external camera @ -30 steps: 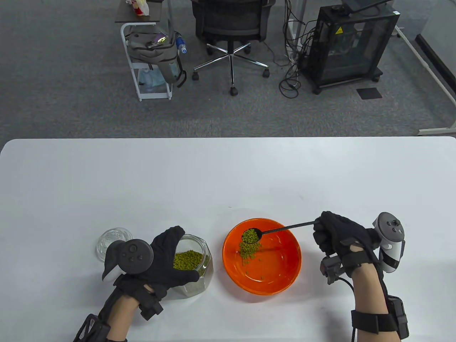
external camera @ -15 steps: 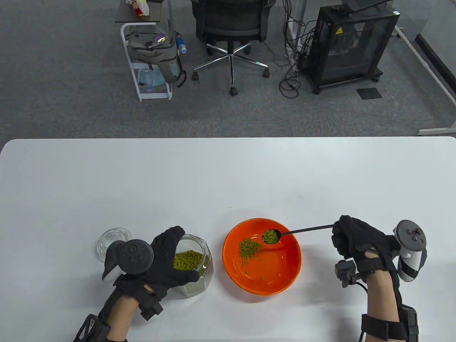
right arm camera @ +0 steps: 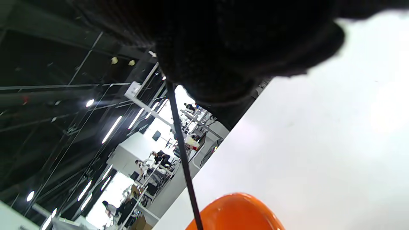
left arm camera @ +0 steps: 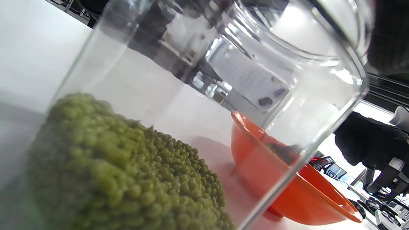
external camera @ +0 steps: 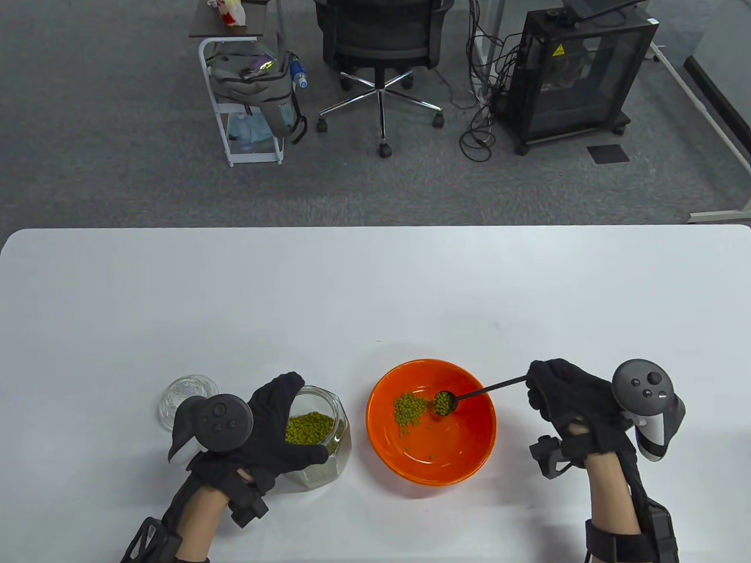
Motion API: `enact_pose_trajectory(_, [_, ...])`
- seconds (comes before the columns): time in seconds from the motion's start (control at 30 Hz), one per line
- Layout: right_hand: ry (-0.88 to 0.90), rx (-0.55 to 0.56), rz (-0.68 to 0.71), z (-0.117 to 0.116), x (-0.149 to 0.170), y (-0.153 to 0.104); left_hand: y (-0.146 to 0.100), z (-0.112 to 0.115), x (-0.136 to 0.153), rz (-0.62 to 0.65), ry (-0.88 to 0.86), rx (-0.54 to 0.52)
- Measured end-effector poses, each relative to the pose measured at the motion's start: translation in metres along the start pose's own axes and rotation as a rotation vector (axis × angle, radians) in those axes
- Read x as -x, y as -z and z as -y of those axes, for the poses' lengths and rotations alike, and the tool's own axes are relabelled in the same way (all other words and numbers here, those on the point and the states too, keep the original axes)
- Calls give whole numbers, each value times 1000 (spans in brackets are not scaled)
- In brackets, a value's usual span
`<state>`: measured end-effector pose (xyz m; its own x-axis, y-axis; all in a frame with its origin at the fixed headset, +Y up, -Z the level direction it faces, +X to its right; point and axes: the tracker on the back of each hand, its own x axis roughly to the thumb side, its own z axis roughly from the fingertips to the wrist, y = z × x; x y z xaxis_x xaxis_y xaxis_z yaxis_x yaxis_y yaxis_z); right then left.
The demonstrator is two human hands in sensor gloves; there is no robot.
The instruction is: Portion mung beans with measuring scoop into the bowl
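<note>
Beans fill scoop over bowl, 3 o'clock of pile; right hand pinches handle, left hand grips jar. Fast tip risks bounce-out.

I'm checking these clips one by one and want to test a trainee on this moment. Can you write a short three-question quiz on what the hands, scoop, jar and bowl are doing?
1. True or false: the measuring scoop is empty.
2. Multiple choice: the left hand grips which thing? A) the orange bowl B) the glass jar C) the glass lid
3. Short answer: where does the head of the scoop held by the right hand sit?

Key
1. False: it holds mung beans.
2. B: the fingers wrap the open jar; the lid lies on the table behind that hand.
3. Inside the bowl, just right of the bean pile already there.
</note>
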<state>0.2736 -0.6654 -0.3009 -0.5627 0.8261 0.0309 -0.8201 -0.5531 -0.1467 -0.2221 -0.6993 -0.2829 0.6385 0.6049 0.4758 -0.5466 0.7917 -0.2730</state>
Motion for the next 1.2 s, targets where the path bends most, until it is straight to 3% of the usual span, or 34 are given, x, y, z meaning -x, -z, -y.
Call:
enact_pose_trajectory(0.23, [-255, 29, 264, -8, -31, -11, 0, 0, 0, 1, 2, 0])
enact_pose_trajectory(0.47, [-376, 26, 542, -17, -57, -28, 0, 0, 0, 1, 3, -1])
enact_pose_trajectory(0.57, [-499, 57, 647, -24, -70, -39, 0, 0, 0, 0, 3, -1])
enact_pose_trajectory(0.73, [-525, 146, 802, -29, -80, -52, 0, 0, 0, 1, 3, 0])
enact_pose_trajectory(0.8, [-508, 179, 815, -27, -81, -54, 0, 0, 0, 0, 3, 1])
enact_pose_trajectory(1.07, [-132, 306, 715, -4, -69, -48, 0, 0, 0, 1, -1, 3])
enact_pose_trajectory(1.2, [44, 274, 644, -4, -65, -44, 0, 0, 0, 1, -2, 2])
